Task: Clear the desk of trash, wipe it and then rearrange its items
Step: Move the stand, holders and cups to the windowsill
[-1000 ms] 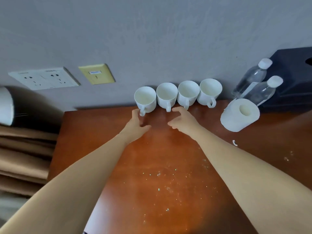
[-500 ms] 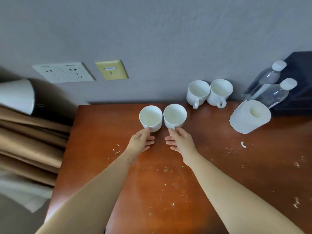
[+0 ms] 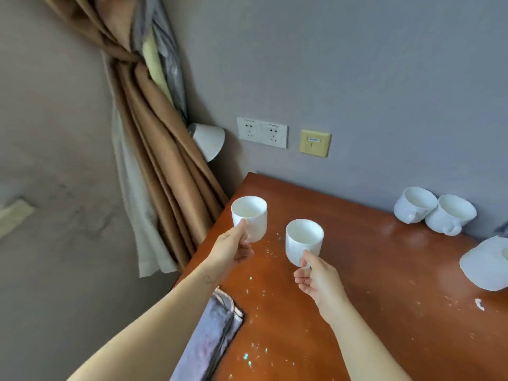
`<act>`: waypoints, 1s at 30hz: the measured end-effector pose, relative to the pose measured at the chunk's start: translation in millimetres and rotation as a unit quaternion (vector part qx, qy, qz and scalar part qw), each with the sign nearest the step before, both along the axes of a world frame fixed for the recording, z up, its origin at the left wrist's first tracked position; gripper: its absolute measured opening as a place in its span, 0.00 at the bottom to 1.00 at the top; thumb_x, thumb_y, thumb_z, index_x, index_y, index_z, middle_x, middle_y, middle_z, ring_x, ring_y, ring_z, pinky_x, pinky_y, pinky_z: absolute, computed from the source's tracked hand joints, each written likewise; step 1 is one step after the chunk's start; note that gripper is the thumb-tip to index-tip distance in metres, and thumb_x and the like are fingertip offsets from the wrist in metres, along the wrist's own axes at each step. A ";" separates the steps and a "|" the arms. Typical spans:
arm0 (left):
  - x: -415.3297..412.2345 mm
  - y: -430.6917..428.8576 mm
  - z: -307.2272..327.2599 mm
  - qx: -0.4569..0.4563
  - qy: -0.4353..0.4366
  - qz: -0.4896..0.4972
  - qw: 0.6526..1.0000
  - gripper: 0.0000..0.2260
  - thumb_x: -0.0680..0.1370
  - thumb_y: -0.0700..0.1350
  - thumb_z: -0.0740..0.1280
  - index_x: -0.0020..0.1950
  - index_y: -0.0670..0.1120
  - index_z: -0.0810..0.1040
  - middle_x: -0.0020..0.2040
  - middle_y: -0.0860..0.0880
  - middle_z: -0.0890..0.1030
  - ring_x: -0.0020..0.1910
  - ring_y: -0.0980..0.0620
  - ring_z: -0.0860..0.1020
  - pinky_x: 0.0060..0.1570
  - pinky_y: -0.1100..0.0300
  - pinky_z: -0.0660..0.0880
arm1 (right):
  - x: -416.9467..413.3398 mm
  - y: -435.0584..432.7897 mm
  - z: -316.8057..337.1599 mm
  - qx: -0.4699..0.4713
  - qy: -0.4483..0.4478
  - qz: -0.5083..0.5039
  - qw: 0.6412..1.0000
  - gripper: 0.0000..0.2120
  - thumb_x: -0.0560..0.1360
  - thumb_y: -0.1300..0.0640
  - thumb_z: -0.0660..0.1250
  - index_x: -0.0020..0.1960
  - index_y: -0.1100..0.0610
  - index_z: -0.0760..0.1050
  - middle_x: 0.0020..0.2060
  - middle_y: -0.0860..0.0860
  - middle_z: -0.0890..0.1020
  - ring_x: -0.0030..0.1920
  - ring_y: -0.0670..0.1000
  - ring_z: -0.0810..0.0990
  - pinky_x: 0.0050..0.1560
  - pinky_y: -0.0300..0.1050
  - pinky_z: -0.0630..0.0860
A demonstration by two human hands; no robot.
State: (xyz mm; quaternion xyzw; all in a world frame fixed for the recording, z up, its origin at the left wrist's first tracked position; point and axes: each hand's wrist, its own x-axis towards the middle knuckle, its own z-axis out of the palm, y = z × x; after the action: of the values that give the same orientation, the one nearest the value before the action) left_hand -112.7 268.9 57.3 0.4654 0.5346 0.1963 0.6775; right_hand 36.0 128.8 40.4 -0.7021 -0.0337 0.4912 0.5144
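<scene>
Up off the desk [image 3: 384, 312] now: my left hand [image 3: 231, 250] grips the left mug [image 3: 251, 218], my right hand [image 3: 316, 281] pinches the handle of the right mug [image 3: 303, 240]. More room to wipe, I judge.

The left hand [image 3: 231, 248] holds the white left cup [image 3: 251, 217] upright over the left edge of the brown desk [image 3: 384, 270]. The right hand [image 3: 319, 279] holds the right cup [image 3: 302, 242] near it. Two back cups [image 3: 415, 204] stand touching at the wall. Pale crumbs [image 3: 258, 350] lie scattered on the desk.

Both forearms are bare, and on the wrist behind the left hand [image 3: 229, 248] sits a small dark mark [image 3: 207, 279] (too small to read).
</scene>
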 end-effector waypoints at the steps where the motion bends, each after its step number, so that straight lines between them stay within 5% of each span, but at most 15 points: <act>1: -18.8 -0.7 8.5 0.003 -0.019 0.025 1.000 0.21 0.80 0.59 0.62 0.33 0.48 0.67 0.33 0.48 0.71 0.31 0.53 0.72 0.41 0.58 0.71 | -13.9 8.8 12.0 0.012 -0.020 0.027 0.999 0.12 0.77 0.50 0.66 0.42 0.58 0.78 0.37 0.56 0.83 0.40 0.52 0.81 0.43 0.44 0.78; 8: -167.8 -16.4 80.2 0.092 -0.075 0.152 0.981 0.20 0.80 0.59 0.63 0.34 0.49 0.67 0.32 0.49 0.64 0.28 0.54 0.62 0.37 0.61 0.64 | -133.4 59.8 111.7 0.161 -0.086 0.210 0.960 0.14 0.79 0.47 0.64 0.39 0.55 0.76 0.32 0.52 0.81 0.38 0.50 0.80 0.46 0.44 0.76; 16: -359.3 -77.1 126.9 0.211 -0.012 0.267 0.940 0.19 0.80 0.62 0.61 0.39 0.49 0.67 0.30 0.52 0.67 0.26 0.55 0.63 0.38 0.58 0.66 | -314.6 67.3 162.0 0.234 -0.013 0.369 0.899 0.16 0.79 0.50 0.63 0.35 0.54 0.74 0.28 0.53 0.78 0.33 0.50 0.76 0.40 0.44 0.72; 25: -548.6 -179.1 172.0 0.249 -0.025 0.455 0.854 0.13 0.79 0.60 0.64 0.45 0.51 0.72 0.32 0.56 0.68 0.26 0.58 0.64 0.35 0.64 0.68 | -517.1 41.6 192.6 0.253 0.067 0.543 0.798 0.16 0.79 0.49 0.64 0.35 0.53 0.73 0.29 0.52 0.77 0.30 0.49 0.76 0.34 0.40 0.72; 30: -619.1 -219.9 188.1 0.257 -0.014 0.558 0.789 0.17 0.79 0.60 0.64 0.38 0.51 0.69 0.31 0.55 0.67 0.23 0.59 0.62 0.29 0.67 0.64 | -604.2 29.4 218.0 0.259 0.070 0.629 0.729 0.16 0.80 0.48 0.63 0.37 0.54 0.74 0.29 0.52 0.77 0.31 0.49 0.75 0.36 0.41 0.70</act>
State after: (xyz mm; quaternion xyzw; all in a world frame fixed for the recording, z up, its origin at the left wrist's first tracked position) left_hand -731.8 49.0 245.4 0.2403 0.6216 0.6769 0.3125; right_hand -568.2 158.3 258.4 -0.3229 -0.5578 0.7224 0.2506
